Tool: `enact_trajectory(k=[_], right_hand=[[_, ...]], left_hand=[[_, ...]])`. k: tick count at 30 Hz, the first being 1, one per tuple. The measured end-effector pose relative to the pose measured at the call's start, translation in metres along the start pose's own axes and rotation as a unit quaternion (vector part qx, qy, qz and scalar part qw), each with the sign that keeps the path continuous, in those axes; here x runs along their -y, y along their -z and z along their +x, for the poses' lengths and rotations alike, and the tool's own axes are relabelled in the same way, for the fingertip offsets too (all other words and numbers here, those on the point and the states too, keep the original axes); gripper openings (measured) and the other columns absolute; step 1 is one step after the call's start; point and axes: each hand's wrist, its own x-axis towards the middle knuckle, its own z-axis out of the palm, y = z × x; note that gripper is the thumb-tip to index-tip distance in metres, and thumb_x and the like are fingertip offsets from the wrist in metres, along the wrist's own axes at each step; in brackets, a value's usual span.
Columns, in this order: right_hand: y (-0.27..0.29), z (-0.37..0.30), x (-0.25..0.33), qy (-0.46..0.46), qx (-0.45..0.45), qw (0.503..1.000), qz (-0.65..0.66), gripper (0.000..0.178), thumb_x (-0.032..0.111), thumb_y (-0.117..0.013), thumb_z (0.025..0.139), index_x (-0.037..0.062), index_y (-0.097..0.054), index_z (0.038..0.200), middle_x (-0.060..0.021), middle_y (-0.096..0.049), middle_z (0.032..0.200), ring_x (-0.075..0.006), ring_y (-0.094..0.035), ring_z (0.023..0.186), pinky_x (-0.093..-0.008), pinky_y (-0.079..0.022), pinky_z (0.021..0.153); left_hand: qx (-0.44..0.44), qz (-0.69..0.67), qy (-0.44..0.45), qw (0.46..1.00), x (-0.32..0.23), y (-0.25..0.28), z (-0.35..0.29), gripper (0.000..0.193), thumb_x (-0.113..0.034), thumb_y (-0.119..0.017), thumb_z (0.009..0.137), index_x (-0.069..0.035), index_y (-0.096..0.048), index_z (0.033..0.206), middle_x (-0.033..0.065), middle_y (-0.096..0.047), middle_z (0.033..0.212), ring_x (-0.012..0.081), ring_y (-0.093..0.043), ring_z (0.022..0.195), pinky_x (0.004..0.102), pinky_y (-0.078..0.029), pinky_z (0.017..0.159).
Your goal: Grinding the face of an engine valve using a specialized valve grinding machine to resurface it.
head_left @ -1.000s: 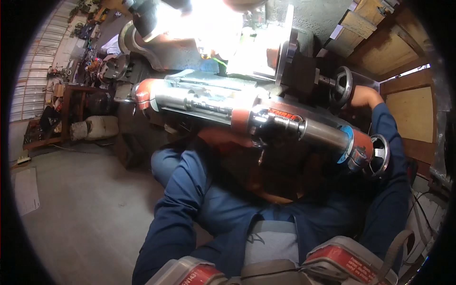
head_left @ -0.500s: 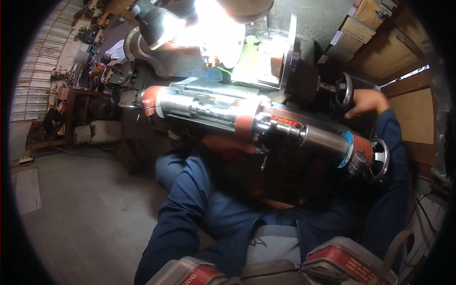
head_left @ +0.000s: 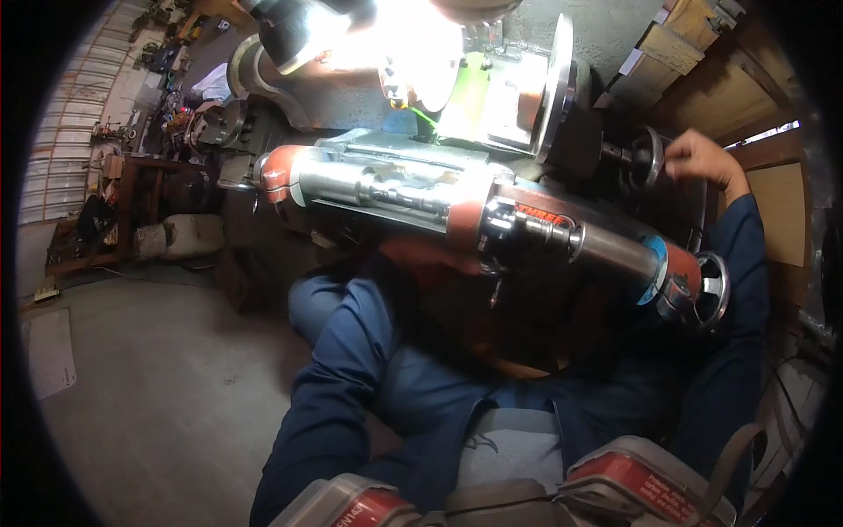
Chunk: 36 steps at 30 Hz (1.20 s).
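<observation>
Right hand (head_left: 709,165) is sitting farther to the far side than half a second ago, fingers curling loosely beside the rim of the round chrome metal handwheel (head_left: 657,156); can't tell whether they're touching. Handwheel is standing far right, beyond the long steel-and-red spindle assembly (head_left: 615,255). Should be handling stiff and rigid, captive on its shaft, not fragile, rim likely slippery if oily. Best hold: right side of the outer rim. Left hand (head_left: 430,256) is resting in shadow near a small metal lever (head_left: 497,290); can't tell its finger state. Spindle assembly is lying between torso and handwheel, so the right arm is reaching around its end, past a second chrome spoked handwheel (head_left: 722,290). Tan wooden panel (head_left: 773,215) is crowding the right sleeve. Black lamp (head_left: 285,37) is glaring far centre, washing out detail.
</observation>
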Motion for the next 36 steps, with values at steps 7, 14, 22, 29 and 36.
enact_trajectory(k=[7,14,22,29,36], right_hand=[[-0.061,0.043,-0.018,0.04,-0.101,0.939,-0.326,0.04,0.023,-0.079,0.081,0.0032,-0.073,0.115,-0.0181,-0.074,0.109,-0.0315,-0.069,0.106,-0.0382,-0.051,0.094],[-0.015,-0.005,-0.002,0.03,-0.181,0.983,-0.028,0.034,0.033,-0.068,0.095,0.0027,-0.072,0.109,-0.0022,-0.068,0.082,-0.0091,-0.063,0.073,-0.0265,-0.047,0.06],[-0.029,0.038,-0.012,-0.011,-0.217,0.952,-0.215,0.034,0.0,-0.053,0.09,-0.0038,-0.068,0.12,-0.0204,-0.074,0.112,-0.0284,-0.068,0.1,-0.0403,-0.051,0.092],[-0.024,0.038,-0.007,-0.036,-0.2,0.964,-0.17,0.039,-0.006,-0.048,0.086,-0.0045,-0.068,0.119,-0.0179,-0.074,0.109,-0.0251,-0.067,0.1,-0.0378,-0.051,0.091],[-0.021,0.042,-0.017,-0.024,-0.194,0.968,-0.16,0.039,-0.005,-0.049,0.087,-0.0028,-0.069,0.12,-0.0135,-0.074,0.101,-0.0204,-0.065,0.086,-0.036,-0.053,0.081]], left_hand=[[-0.12,-0.156,0.166,0.966,0.017,0.002,-0.006,0.042,0.004,-0.078,0.081,0.0,-0.067,0.121,0.012,-0.072,0.11,0.0218,-0.068,0.106,0.0355,-0.053,0.1],[-0.131,-0.069,0.109,0.983,0.027,0.004,-0.004,0.044,0.0,-0.081,0.08,-0.001,-0.067,0.122,0.009,-0.072,0.114,0.0206,-0.067,0.107,0.0346,-0.054,0.098],[-0.133,-0.043,0.087,0.986,0.032,0.003,-0.003,0.048,-0.01,-0.087,0.076,-0.007,-0.069,0.121,0.0057,-0.072,0.11,0.0187,-0.067,0.098,0.033,-0.054,0.086],[-0.157,0.003,0.117,0.981,0.034,0.011,0.006,0.08,0.008,-0.084,0.07,-0.006,-0.05,0.141,0.0118,-0.061,0.125,0.0287,-0.063,0.114,0.0416,-0.062,0.085],[-0.156,0.006,0.078,0.985,0.031,0.005,0.007,0.073,0.008,-0.084,0.07,-0.006,-0.054,0.135,0.0083,-0.065,0.117,0.0254,-0.066,0.107,0.0373,-0.059,0.09]])
